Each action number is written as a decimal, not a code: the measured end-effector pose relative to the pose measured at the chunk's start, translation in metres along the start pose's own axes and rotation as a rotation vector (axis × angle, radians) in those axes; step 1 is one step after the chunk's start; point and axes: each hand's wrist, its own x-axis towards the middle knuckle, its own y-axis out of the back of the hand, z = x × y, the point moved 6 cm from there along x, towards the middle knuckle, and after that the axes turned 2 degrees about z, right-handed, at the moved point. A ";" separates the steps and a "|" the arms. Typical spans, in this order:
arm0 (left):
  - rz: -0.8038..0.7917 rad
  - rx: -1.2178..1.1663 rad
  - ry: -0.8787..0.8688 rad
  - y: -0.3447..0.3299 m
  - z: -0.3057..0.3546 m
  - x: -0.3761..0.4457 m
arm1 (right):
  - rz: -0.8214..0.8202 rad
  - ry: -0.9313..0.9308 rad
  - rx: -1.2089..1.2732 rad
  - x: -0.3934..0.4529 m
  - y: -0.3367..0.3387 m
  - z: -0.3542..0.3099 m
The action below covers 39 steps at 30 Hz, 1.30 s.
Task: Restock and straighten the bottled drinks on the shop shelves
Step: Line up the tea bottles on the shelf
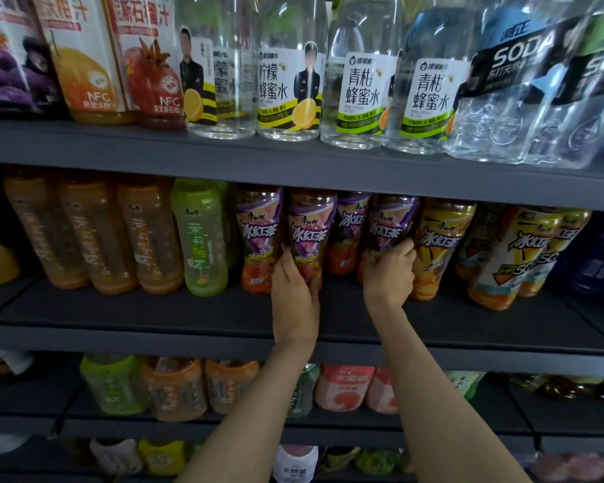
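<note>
On the middle shelf (189, 318) stand purple-labelled iced tea bottles. My left hand (295, 294) grips the lower part of one purple iced tea bottle (311, 231) near the shelf's front. My right hand (389, 273) wraps round the base of a second purple iced tea bottle (389, 224) just to the right. Another purple bottle (349, 228) stands behind, between the two. A further purple bottle (257, 235) stands to the left of my left hand.
Yellow iced tea bottles (440, 245) crowd the right; orange tea bottles (95, 235) and a green one (201, 235) stand left. The upper shelf (293, 162) carries clear honey-water bottles (288, 85), juice and soda packs. Lower shelves hold more drinks.
</note>
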 end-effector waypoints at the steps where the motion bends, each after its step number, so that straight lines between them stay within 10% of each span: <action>1: 0.001 0.001 -0.008 0.000 0.000 0.000 | 0.003 0.022 0.013 -0.004 0.003 0.000; 10: -0.001 -0.008 -0.006 -0.001 -0.001 0.001 | -0.124 0.275 0.073 -0.042 0.015 -0.007; 39: 0.003 -0.007 0.017 -0.001 -0.001 0.001 | -0.179 0.243 0.000 -0.035 -0.009 -0.024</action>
